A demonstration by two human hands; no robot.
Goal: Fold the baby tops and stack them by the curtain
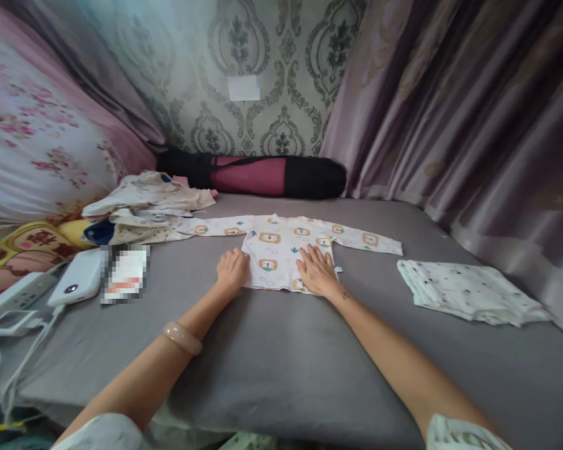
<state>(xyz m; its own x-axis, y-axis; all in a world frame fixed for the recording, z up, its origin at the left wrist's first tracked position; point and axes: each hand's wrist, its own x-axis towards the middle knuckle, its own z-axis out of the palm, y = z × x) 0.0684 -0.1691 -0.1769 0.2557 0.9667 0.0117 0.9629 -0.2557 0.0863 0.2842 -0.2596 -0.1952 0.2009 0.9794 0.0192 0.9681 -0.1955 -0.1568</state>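
A small white long-sleeved baby shirt [281, 240] with orange and green prints lies spread flat on the grey bed sheet [281, 362], sleeves stretched out to both sides. My left hand [232, 269] rests at the shirt's lower left hem with its fingers curled onto the cloth. My right hand [315, 269] lies flat on the lower right part of the shirt, fingers stretched out. A pale bangle [182, 337] sits on my left forearm.
A folded white printed cloth [469, 290] lies at the right. A heap of unfolded garments [145, 209] sits at the back left. A white power bank [77, 284], a power strip [16, 297] and cables lie at the left. A black and red roll bag [263, 175] lies along the wall.
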